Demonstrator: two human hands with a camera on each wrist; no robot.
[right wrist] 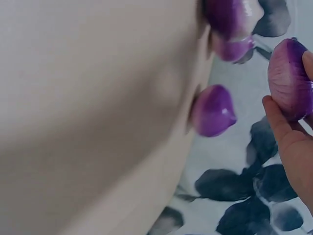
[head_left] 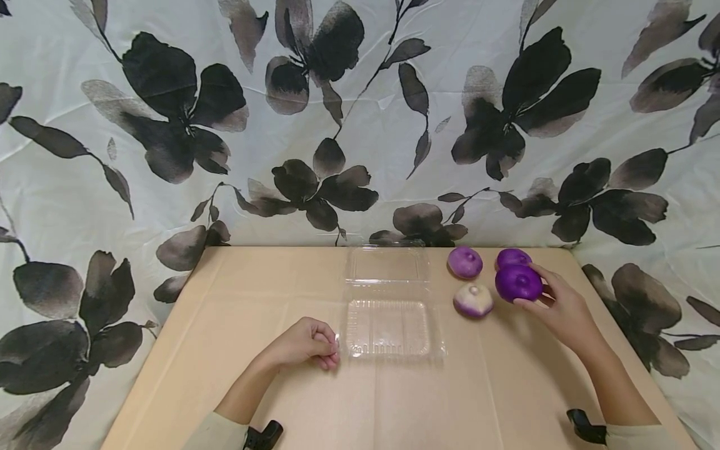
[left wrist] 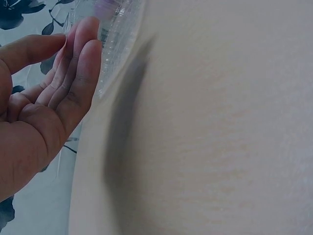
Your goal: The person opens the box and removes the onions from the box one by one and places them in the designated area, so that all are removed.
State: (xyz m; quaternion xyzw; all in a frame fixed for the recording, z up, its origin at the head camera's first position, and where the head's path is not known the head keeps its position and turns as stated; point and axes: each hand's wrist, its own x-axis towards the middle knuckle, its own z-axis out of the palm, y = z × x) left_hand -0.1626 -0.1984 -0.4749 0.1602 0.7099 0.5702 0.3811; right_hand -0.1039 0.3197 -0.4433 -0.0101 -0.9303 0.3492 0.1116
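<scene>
On the tan table point(head_left: 236, 375) lies an open clear plastic clamshell box point(head_left: 388, 306), with nothing in it. My left hand point(head_left: 326, 350) rests at the box's left front corner. In the left wrist view its straight fingertips point(left wrist: 83, 39) touch the box's rim point(left wrist: 115, 39). At the right my right hand point(head_left: 537, 290) grips a deep purple onion point(head_left: 517, 282), and its thumb point(right wrist: 281, 125) is under the onion point(right wrist: 288, 73). Three more onions lie close by: one purple point(head_left: 464, 262), one behind the held one point(head_left: 512, 256), one pale-topped point(head_left: 473, 300).
A floral cloth point(head_left: 360, 125) hangs behind the table and drapes down both sides. The table's right edge point(head_left: 613, 325) runs close to my right hand. In the right wrist view two loose onions point(right wrist: 212, 111) point(right wrist: 230, 24) sit near that edge.
</scene>
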